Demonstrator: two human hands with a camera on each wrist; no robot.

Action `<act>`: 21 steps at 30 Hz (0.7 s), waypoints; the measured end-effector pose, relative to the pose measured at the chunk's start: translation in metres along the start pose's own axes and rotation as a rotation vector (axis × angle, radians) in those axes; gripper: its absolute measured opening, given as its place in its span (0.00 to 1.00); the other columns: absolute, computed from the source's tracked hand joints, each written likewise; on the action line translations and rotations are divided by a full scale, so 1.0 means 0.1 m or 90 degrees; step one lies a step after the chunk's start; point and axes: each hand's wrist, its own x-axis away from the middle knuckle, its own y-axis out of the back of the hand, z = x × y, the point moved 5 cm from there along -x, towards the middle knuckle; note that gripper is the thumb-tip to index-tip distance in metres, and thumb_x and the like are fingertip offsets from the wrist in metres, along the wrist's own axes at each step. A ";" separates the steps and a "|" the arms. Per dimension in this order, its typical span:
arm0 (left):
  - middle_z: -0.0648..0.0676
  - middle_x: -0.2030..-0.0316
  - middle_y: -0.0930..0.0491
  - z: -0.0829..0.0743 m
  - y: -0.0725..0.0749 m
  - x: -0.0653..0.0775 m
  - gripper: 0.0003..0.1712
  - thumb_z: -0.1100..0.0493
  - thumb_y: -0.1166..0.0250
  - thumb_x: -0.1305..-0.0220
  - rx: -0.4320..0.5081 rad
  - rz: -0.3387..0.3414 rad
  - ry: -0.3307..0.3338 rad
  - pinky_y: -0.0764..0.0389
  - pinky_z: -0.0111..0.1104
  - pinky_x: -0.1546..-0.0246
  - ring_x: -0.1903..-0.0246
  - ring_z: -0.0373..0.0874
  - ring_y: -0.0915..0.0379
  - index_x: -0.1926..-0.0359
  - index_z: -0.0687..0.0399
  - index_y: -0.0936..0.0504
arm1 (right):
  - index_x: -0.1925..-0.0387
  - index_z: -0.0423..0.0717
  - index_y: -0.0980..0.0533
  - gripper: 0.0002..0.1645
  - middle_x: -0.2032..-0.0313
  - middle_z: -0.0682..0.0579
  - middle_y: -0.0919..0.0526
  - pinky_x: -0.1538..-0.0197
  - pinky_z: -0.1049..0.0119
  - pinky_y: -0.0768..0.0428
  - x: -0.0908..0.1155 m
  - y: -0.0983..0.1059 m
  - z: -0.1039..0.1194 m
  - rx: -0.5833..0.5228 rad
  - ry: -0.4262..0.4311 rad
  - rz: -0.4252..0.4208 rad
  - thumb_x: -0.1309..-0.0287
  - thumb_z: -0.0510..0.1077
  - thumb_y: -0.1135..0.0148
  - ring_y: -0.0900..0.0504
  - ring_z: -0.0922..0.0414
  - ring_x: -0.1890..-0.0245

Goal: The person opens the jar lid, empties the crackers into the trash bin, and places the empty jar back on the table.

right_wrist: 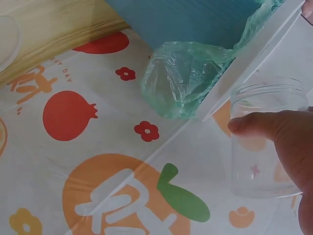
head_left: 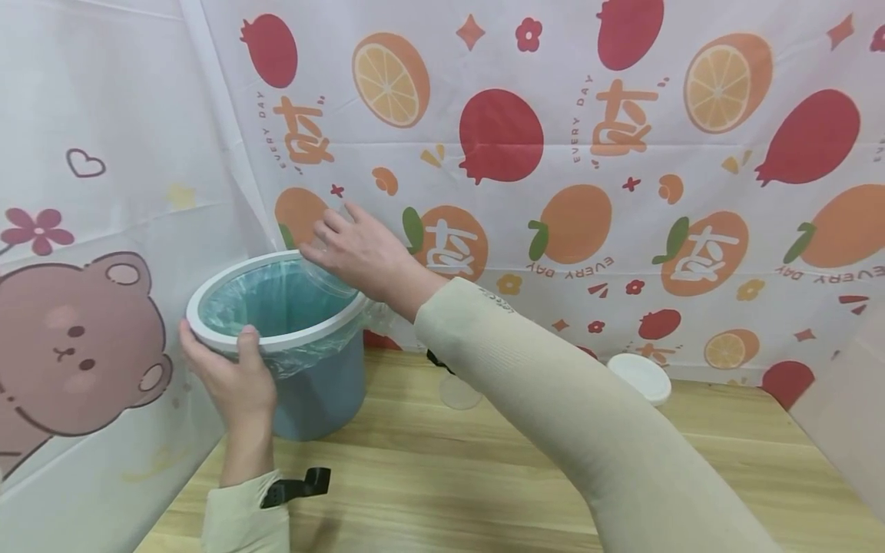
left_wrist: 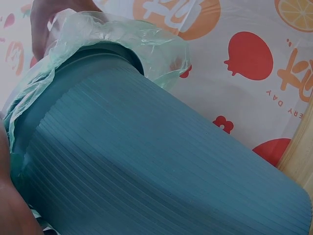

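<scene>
A blue-grey trash bin [head_left: 321,392] with a white rim ring [head_left: 207,288] and a thin green plastic bag [head_left: 290,359] lining it stands at the left. My left hand [head_left: 238,376] grips the near left side of the rim, thumb over the top. Above the far right of the opening, my right hand [head_left: 362,250] holds a clear jar [right_wrist: 259,166] with a threaded neck. The jar is tipped, its mouth towards the inside of the bin, and it looks see-through with nothing visible in it. The bin's bottom is hidden.
On the wooden table [head_left: 415,476], a clear round object [head_left: 459,393] is partly hidden by the right sleeve. A white round lid [head_left: 639,378] lies farther right. Printed cloth [head_left: 505,138] hangs behind the bin and along its left side.
</scene>
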 end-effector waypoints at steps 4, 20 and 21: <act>0.50 0.22 0.50 0.01 0.00 0.00 0.48 0.47 0.45 0.36 -0.003 0.002 0.006 0.56 0.30 0.25 0.24 0.41 0.53 0.20 0.47 0.55 | 0.24 0.64 0.43 0.42 0.28 0.51 0.32 0.23 0.49 0.39 0.06 -0.02 -0.06 -0.049 -0.035 -0.013 0.34 0.49 0.37 0.35 0.50 0.27; 0.51 0.22 0.51 0.01 0.01 0.00 0.48 0.48 0.45 0.36 -0.003 -0.004 0.009 0.56 0.29 0.24 0.24 0.42 0.53 0.20 0.48 0.55 | 0.25 0.64 0.39 0.57 0.30 0.55 0.29 0.33 0.52 0.26 0.86 -0.19 -0.47 -0.596 -0.359 -0.084 0.55 0.56 0.21 0.33 0.53 0.31; 0.51 0.22 0.51 0.01 0.01 0.00 0.48 0.48 0.45 0.36 -0.004 -0.002 0.008 0.56 0.29 0.24 0.24 0.42 0.53 0.20 0.48 0.55 | 0.26 0.63 0.38 0.57 0.31 0.55 0.29 0.35 0.52 0.25 0.94 -0.21 -0.48 -0.636 -0.376 -0.101 0.57 0.56 0.20 0.32 0.53 0.32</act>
